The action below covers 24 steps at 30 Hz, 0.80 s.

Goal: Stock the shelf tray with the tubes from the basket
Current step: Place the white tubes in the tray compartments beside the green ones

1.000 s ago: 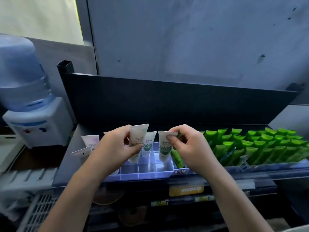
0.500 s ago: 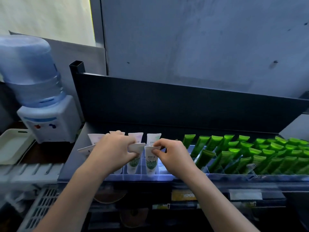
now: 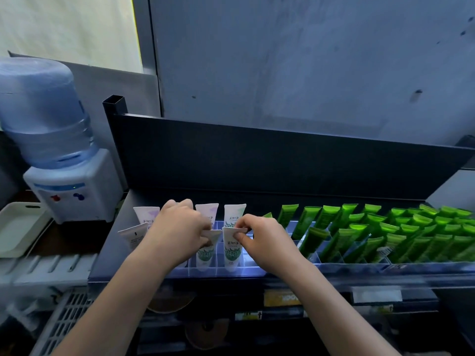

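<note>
Both hands low over clear divided shelf tray [image 3: 246, 270] at front of dark shelf [image 3: 257, 160]. Left hand [image 3: 177, 227] curled round crimped top of white tube with green print [image 3: 207, 249], thumb and fingers pinching its flat end; tube standing cap down in front-row compartment, slightly tilted. Right hand [image 3: 264, 240] pinching crimped top of second white-green tube [image 3: 232, 249] between thumb and forefinger, narrow grip, other fingers curled in; tube upright in next compartment to the right, just beside the first, nearly touching. Behind them, back row: three more white tubes standing, one with purple print [image 3: 146, 214] at left, one [image 3: 208, 211] in middle, one with green print [image 3: 234, 213] at right, tops partly hidden by hands. Another white tube [image 3: 132, 235] leaning at far left of tray, back side showing, beside left wrist. Right of hands, rows of green tubes [image 3: 385, 235] packed leaning in tray sections, filling the right part of shelf. Water dispenser [image 3: 72, 191] with blue bottle [image 3: 43, 111] left of shelf; white tray [image 3: 18, 227] below it at left edge. Grey slatted basket [image 3: 64, 325] at lower left, contents not visible. Yellow price label [image 3: 281, 298] on shelf edge under the hands.
</note>
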### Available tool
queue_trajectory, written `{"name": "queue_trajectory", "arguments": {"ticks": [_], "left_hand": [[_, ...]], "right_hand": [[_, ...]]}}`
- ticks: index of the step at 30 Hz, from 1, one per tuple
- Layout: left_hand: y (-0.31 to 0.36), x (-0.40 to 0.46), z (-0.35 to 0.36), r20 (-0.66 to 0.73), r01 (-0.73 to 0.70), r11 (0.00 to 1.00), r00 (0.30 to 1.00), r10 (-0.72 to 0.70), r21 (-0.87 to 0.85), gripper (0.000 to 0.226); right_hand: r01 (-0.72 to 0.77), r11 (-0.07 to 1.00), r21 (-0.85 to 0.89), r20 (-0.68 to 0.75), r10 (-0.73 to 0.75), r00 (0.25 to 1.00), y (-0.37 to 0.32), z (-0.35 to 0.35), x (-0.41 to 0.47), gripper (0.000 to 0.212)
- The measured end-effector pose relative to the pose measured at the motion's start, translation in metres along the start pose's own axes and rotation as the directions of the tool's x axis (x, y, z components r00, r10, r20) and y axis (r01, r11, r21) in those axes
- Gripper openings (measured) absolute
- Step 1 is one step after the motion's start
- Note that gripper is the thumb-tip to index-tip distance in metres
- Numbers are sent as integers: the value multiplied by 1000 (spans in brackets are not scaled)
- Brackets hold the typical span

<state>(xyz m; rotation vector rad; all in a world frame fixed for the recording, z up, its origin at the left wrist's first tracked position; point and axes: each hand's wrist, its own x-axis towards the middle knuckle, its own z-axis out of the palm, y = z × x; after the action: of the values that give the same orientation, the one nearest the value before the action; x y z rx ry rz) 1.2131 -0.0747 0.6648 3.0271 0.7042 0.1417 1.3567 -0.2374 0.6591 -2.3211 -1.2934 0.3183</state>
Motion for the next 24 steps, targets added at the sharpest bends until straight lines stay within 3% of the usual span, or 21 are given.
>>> {"name": "queue_trajectory", "arguments": {"ticks": [7,14,19,24], "left_hand": [[1,0,-3,-30,-3,999,1000,4,36,22],[-3,0,-4,-36,-29,999,999,28,-21,20],[7,1,-14,-191,-185,961,971,146,-204,27],[56,16,-18,-300,-391,895,899,320,-216,21]], "right_hand": [[12,996,-92,48,-7,999,1,-3,-7,14],[0,998,-64,59,3,998,8,6,-11,24],[10,1000,-18,-45,-10,999,10,3,-18,49],[0,996,91,-238,21,971,24,-16,-46,40]]}}
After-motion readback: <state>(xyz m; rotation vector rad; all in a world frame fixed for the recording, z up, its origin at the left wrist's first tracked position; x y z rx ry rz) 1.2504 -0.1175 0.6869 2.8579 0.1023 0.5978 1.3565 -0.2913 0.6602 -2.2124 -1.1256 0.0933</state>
